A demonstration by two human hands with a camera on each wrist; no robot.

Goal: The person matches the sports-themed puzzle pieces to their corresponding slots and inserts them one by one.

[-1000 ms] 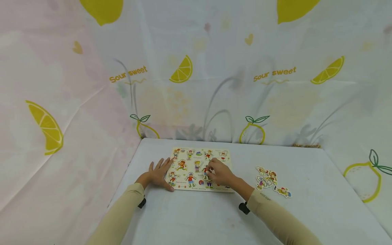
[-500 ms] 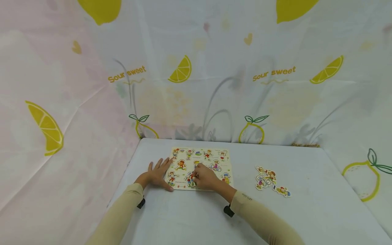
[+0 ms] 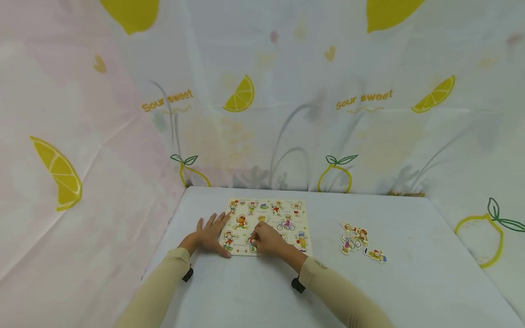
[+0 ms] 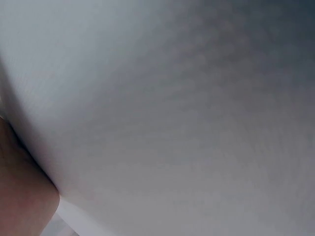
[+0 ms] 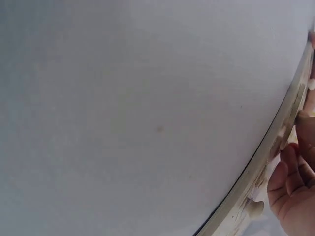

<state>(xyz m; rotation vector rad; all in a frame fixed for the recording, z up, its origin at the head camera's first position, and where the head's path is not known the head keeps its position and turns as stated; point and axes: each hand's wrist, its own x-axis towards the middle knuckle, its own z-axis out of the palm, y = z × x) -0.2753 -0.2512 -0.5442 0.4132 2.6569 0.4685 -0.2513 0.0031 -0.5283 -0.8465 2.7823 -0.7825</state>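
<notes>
Right hand [image 3: 269,240], fingers curled, pinches a puzzle piece [image 3: 250,243] at the puzzle board's [image 3: 292,233] seven o'clock; left hand [image 3: 210,237], fingers spread and straight, holds nothing at its nine o'clock edge.

The cream puzzle board [image 3: 301,225] lies flat on the table [image 3: 414,248], covered in rows of colourful sporty children; in its near row one figure piece [image 3: 249,242] is mostly covered from here; loose white-edged cutouts [image 3: 361,235] lie bunched off its right side, a cyclist [image 3: 349,244] among them.
</notes>
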